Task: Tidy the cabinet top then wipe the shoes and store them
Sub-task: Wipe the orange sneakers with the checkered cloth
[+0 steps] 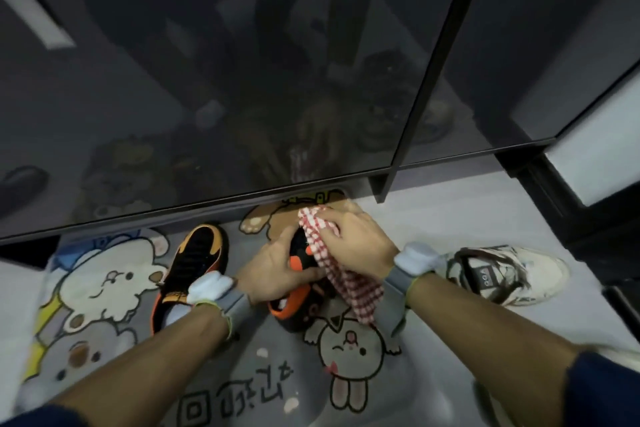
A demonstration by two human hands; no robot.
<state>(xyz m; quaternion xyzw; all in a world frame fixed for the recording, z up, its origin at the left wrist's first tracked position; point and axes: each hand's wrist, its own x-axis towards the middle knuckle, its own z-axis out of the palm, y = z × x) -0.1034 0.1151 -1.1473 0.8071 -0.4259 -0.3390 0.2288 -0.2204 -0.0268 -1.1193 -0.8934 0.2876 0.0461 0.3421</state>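
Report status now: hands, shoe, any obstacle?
Left hand grips black-orange shoe. Right hand presses checked cloth on it. Second shoe alongside on mat. Nothing blocking.

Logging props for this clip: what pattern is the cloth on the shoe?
Red-and-white check; the cloth shows best in the head view, held by the right hand.

Red-white checked cloth [341, 267]; black-orange shoe [298, 302].
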